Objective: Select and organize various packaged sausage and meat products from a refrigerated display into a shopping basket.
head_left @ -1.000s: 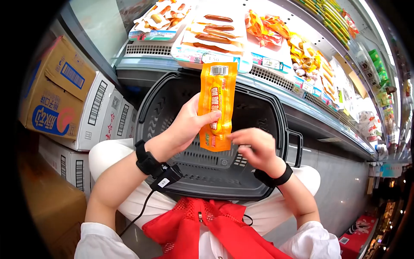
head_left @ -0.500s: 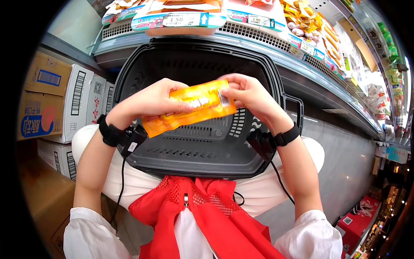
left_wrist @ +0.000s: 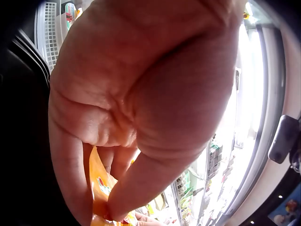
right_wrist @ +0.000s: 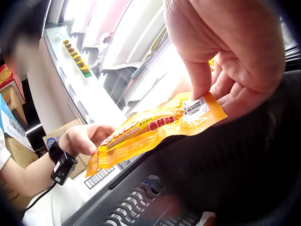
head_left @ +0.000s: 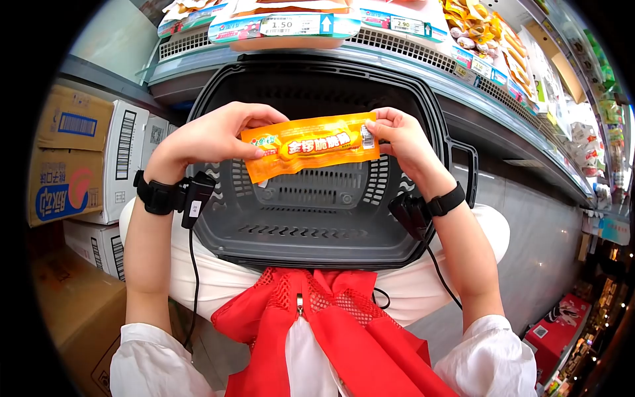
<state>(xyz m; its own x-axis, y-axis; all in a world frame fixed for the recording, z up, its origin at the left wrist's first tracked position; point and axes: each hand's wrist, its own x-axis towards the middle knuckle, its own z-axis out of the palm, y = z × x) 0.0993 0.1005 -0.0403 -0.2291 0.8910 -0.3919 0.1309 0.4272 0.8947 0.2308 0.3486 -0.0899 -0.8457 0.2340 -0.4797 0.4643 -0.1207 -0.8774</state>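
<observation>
There is one long orange plastic sausage packet (head_left: 309,147), and two hands hold it. The left hand (head_left: 208,137) pinches the left end with bent fingers and thumb. The right hand (head_left: 397,135) pinches the right end, by the barcode, the same way. The packet is up in the air, over one dark grey plastic shopping basket (head_left: 297,89) that sits on the person's lap. Behind it is a shop shelf with two white price tags, 1.50 (head_left: 284,25) and 2.90 (head_left: 405,25). A stack of cardboard boxes (head_left: 79,159) stands on the left. Half a second ago the packet was tilted, with its left end lower. Now it lies almost flat and a bit higher.
</observation>
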